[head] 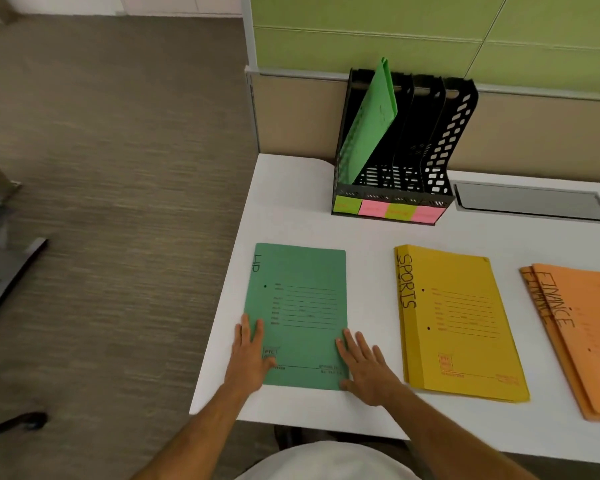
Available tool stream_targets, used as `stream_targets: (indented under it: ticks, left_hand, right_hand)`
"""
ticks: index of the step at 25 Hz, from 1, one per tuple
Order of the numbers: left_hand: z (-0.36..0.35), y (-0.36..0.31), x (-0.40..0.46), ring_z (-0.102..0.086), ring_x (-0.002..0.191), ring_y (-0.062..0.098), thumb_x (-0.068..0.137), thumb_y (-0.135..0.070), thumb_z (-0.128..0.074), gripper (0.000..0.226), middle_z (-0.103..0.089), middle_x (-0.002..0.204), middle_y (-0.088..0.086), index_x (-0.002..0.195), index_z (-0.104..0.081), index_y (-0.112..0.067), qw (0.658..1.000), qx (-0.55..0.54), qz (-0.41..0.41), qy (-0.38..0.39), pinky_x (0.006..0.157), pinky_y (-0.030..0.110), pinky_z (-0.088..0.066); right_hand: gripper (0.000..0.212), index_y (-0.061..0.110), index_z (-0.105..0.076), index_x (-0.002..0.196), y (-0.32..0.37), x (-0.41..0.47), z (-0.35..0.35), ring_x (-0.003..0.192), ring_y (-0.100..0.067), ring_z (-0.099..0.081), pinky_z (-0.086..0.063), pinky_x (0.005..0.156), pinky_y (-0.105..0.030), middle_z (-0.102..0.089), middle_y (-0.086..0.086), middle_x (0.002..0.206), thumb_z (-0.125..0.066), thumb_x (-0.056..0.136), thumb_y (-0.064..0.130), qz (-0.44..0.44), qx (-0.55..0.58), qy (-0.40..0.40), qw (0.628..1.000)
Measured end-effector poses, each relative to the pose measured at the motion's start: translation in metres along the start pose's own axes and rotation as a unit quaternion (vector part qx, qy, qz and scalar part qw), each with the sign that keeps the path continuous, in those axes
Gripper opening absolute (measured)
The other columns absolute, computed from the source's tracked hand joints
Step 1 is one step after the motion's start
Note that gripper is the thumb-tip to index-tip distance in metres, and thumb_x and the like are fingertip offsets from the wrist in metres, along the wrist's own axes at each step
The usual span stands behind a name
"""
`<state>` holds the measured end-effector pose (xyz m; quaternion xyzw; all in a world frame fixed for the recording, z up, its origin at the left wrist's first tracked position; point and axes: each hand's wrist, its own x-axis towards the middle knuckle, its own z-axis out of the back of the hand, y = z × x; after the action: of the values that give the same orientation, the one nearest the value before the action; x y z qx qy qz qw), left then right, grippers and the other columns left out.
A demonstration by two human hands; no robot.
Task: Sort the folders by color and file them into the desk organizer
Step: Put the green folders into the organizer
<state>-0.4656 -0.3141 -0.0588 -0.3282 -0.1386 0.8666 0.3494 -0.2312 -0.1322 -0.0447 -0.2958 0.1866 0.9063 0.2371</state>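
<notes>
A green folder (300, 306) lies flat on the white desk (371, 233) near its left front corner. My left hand (249, 355) rests on its lower left edge with fingers straight. On the lower right edge rests my right hand (364, 367), fingers spread flat. A black desk organizer (426, 140) stands at the back of the desk, and one lighter green folder (369, 126) leans in its leftmost slot. To the right lie a yellow folder stack (465, 327) marked SPORTS and an orange stack (582, 337) marked FINANCE.
Green and pink sticky notes (388, 210) label the organizer's front. A grey cable hatch (530, 202) is set into the desk at the back right. A green and beige partition rises behind. Carpet floor lies left of the desk edge.
</notes>
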Motion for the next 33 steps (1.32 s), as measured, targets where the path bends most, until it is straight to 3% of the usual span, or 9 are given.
stream_targets:
  ticks: [3,6,9,13,19,21,26,31,33]
  left_hand:
    - [0.01,-0.011,-0.005,-0.013,0.153,0.026,0.085,-0.014,-0.077,0.099,-0.004,0.167,0.004,0.161,-0.014,-0.02,0.993,-0.1,0.019,-0.055,0.124,0.039,-0.021]
    - [0.03,-0.02,-0.002,-0.053,0.123,0.019,0.081,0.001,-0.075,0.083,-0.049,0.134,-0.004,0.151,-0.038,-0.023,0.965,-0.238,0.053,-0.097,0.103,0.035,-0.049]
    - [0.049,-0.021,0.001,-0.062,0.119,0.024,0.089,0.003,-0.067,0.081,-0.056,0.135,-0.003,0.156,-0.029,-0.021,0.927,-0.342,0.123,-0.096,0.098,0.042,-0.055]
    - [0.056,-0.018,-0.002,-0.069,0.093,0.014,0.097,0.001,-0.05,0.041,-0.068,0.122,0.004,0.134,-0.056,-0.016,0.927,-0.342,0.127,-0.092,0.073,0.03,-0.058]
    - [0.054,-0.019,-0.006,-0.07,0.098,0.016,0.1,-0.001,-0.045,0.035,-0.069,0.117,-0.002,0.125,-0.056,-0.023,0.913,-0.383,0.116,-0.084,0.078,0.036,-0.061]
    - [0.058,-0.025,-0.007,-0.071,0.098,0.015,0.101,-0.002,-0.044,0.035,-0.07,0.115,-0.005,0.124,-0.057,-0.025,0.907,-0.399,0.1,-0.085,0.075,0.033,-0.061]
    - [0.082,-0.046,0.003,-0.072,0.1,0.012,0.103,-0.002,-0.044,0.035,-0.073,0.112,-0.008,0.12,-0.06,-0.029,0.885,-0.455,0.066,-0.076,0.078,0.031,-0.06]
    - [0.101,-0.063,0.022,-0.071,0.104,0.015,0.104,-0.003,-0.044,0.037,-0.075,0.114,-0.007,0.122,-0.062,-0.03,0.879,-0.474,0.028,-0.042,0.085,0.037,-0.058]
    - [0.104,-0.066,0.031,-0.071,0.105,0.013,0.104,-0.003,-0.044,0.039,-0.074,0.115,-0.009,0.123,-0.062,-0.033,0.884,-0.466,0.011,-0.038,0.088,0.037,-0.057]
  right_hand:
    - [0.093,0.024,0.025,0.151,0.0,0.0,0.004,0.148,-0.029,0.026,0.001,0.121,-0.057,0.033,-0.003,0.159,-0.045,0.097,0.053,-0.006,0.004,0.012,1.0]
    - [0.095,0.025,0.022,0.153,-0.002,0.001,0.004,0.149,-0.03,0.024,-0.001,0.12,-0.057,0.031,-0.002,0.16,-0.048,0.096,0.053,-0.006,0.008,0.017,1.0]
    - [0.095,0.026,0.021,0.153,-0.003,0.002,0.003,0.149,-0.029,0.024,0.0,0.12,-0.057,0.031,0.0,0.16,-0.05,0.095,0.052,-0.004,0.02,0.018,1.0]
    - [0.094,0.028,0.019,0.154,-0.007,0.004,0.001,0.149,-0.028,0.023,-0.001,0.12,-0.056,0.03,0.001,0.16,-0.052,0.096,0.048,-0.006,0.031,0.015,0.999]
    - [0.084,0.027,0.007,0.157,-0.005,0.004,0.01,0.152,-0.025,0.015,-0.003,0.12,-0.057,0.018,0.003,0.164,-0.053,0.098,0.035,-0.015,0.135,-0.001,0.991]
    - [0.081,0.024,-0.007,0.157,-0.006,0.005,0.017,0.153,-0.025,-0.005,-0.014,0.121,-0.055,-0.003,0.0,0.166,-0.057,0.096,0.034,-0.032,0.302,-0.031,0.952]
    - [0.063,0.017,-0.037,0.148,-0.012,0.005,0.097,0.118,-0.027,-0.062,-0.053,0.095,-0.05,-0.059,-0.003,0.138,-0.066,0.093,0.028,-0.1,0.666,-0.167,0.72]
    - [0.025,0.019,-0.066,0.12,-0.009,-0.011,0.163,0.103,-0.024,-0.072,-0.054,0.095,-0.051,-0.075,-0.001,0.113,-0.062,0.095,0.024,-0.048,0.717,-0.176,0.673]
    - [0.021,0.02,-0.067,0.116,-0.005,-0.021,0.181,0.099,-0.023,-0.072,-0.058,0.085,-0.044,-0.076,-0.002,0.11,-0.062,0.096,0.024,-0.039,0.701,-0.173,0.69]
